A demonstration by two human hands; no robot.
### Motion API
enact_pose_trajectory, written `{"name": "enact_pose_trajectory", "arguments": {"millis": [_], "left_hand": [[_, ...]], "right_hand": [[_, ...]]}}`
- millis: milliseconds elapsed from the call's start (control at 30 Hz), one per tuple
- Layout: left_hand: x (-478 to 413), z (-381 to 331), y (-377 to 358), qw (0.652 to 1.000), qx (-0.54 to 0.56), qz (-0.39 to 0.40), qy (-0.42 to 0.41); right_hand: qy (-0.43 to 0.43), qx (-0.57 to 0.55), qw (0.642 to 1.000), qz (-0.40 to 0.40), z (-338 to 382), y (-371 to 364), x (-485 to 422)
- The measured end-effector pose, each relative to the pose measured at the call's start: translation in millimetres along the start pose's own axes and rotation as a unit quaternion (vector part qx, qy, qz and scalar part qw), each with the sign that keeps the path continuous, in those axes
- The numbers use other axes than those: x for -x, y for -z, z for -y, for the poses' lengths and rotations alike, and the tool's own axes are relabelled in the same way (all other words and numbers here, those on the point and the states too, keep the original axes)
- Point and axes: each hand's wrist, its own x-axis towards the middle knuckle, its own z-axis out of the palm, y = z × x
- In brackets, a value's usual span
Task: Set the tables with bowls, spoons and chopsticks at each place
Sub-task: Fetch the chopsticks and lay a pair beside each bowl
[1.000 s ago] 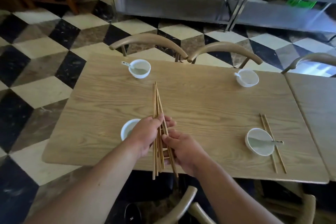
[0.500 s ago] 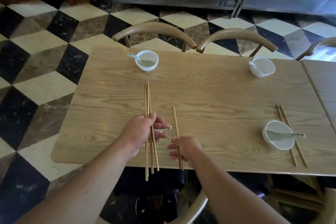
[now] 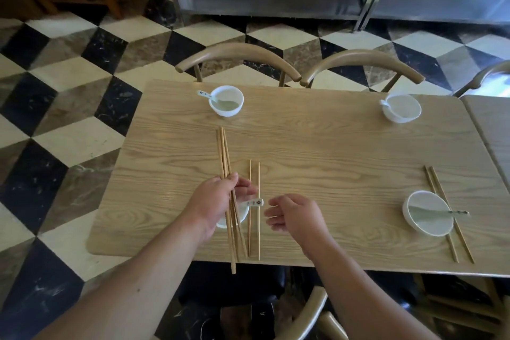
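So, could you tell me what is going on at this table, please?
A person is setting the wooden table. The left hand grips a bundle of chopsticks above the near-left bowl, while the open right hand hovers beside a chopstick pair lying next to that bowl. The near-right bowl has a spoon and chopsticks; the far-left bowl and far-right bowl have no chopsticks yet.

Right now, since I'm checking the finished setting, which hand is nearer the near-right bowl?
Right. The right hand hovers open left of that bowl; the left hand, gripping a bundle of chopsticks, is farther left.
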Motion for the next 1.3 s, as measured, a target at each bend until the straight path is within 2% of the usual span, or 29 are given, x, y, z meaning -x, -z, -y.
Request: {"name": "enact_pose_trajectory", "arguments": {"millis": [100, 200, 333, 567, 733, 833, 967, 1100, 1300], "left_hand": [[4, -9, 6, 0.999, 0.033, 0.010, 0.011], [13, -24, 33, 0.998, 0.055, 0.002, 0.029], [28, -38, 109, 1.000, 0.027, -0.014, 0.007], [81, -36, 340, 0.996, -0.059, -0.025, -0.064], [132, -30, 505, 0.990, -0.071, -0.093, -0.074], [153, -41, 568, 0.989, -0.038, -0.118, -0.076], [153, -59, 622, 0.986, -0.043, -0.131, -0.093], [134, -80, 644, 0.987, -0.019, -0.133, -0.083], [63, -134, 656, 0.995, 0.018, -0.095, -0.039]], "right_hand": [[-0.026, 0.001, 0.984, 0.177, 28, -39, 28], [-0.036, -0.027, 0.965, 0.257, 46, -93, 48], [-0.020, -0.022, 0.973, 0.230, 57, -173, 66], [0.034, -0.013, 0.972, 0.233, 70, -384, 113], [0.023, 0.021, 0.947, 0.319, 81, -534, 155], [0.006, 0.028, 0.928, 0.370, 92, -596, 170], [0.007, 0.028, 0.915, 0.402, 109, -645, 166], [0.010, 0.027, 0.912, 0.409, 127, -670, 150], [0.049, 0.057, 0.936, 0.345, 169, -681, 86]]}}
